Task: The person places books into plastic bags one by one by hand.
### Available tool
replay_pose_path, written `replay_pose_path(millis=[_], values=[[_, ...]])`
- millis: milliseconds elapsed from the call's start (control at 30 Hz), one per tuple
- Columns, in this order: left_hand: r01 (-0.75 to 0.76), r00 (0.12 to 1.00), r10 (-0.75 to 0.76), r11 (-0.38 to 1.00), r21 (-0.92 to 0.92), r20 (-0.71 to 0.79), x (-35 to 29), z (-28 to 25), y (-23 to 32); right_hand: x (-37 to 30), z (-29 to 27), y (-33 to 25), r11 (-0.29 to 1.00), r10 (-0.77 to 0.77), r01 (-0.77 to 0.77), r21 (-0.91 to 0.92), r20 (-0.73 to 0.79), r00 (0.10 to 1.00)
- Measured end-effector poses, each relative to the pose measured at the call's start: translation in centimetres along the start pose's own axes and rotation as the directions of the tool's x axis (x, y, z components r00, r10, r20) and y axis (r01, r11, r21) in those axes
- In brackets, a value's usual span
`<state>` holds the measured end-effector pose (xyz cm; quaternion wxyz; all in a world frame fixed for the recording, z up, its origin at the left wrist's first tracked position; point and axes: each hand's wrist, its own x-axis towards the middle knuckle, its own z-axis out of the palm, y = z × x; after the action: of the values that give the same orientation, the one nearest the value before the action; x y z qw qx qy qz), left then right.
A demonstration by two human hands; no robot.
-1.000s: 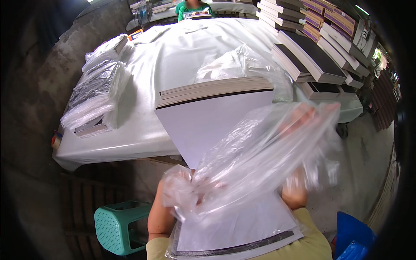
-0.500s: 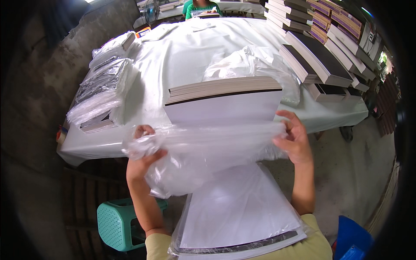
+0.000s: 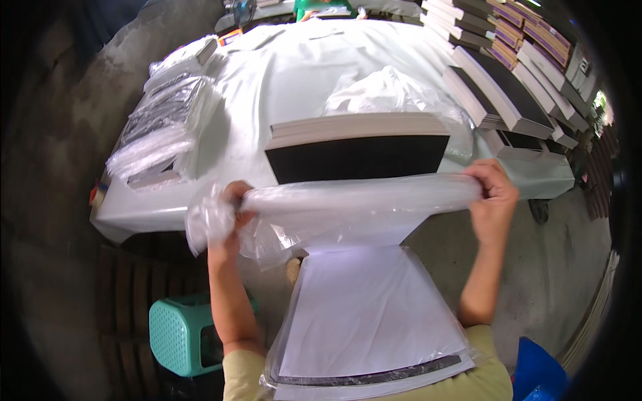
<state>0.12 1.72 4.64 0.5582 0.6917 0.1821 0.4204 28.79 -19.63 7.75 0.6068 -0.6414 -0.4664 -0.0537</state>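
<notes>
A clear plastic bag is stretched sideways between my two hands, its upper edge running across the front of a thick stack of boards. That stack stands on the near edge of the table with a black face toward me. My left hand grips the bunched left end of the bag. My right hand pinches the other end beyond the stack's right side. Part of a white sheet shows through and below the bag. A plastic-covered pack of white sheets lies against my front.
Plastic-wrapped packs are piled on the table's left side. Loose clear plastic lies behind the stack. Black-and-white board stacks fill the right side. A green stool stands at lower left. Another person sits at the far end.
My right hand has moved right and up, pulling the bag straighter. My left hand has risen slightly with its end. The stack's front face, white before, now shows black.
</notes>
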Motion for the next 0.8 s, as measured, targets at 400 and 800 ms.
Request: replay_pose_path(millis=[400, 800], values=[[0.229, 0.811, -0.150, 0.971, -0.072, 0.565, -4.0, -0.6, -5.9, -7.0, -2.6, 4.1, 0.335, 0.540, -0.869, 0.363, 0.682, 0.493], [0.764, 0.602, -0.762, 0.464, -0.448, 0.238, -10.1, 0.5, -24.1, -16.7, 1.9, 21.2, 0.245, 0.744, -0.959, 0.141, 0.607, 0.280]])
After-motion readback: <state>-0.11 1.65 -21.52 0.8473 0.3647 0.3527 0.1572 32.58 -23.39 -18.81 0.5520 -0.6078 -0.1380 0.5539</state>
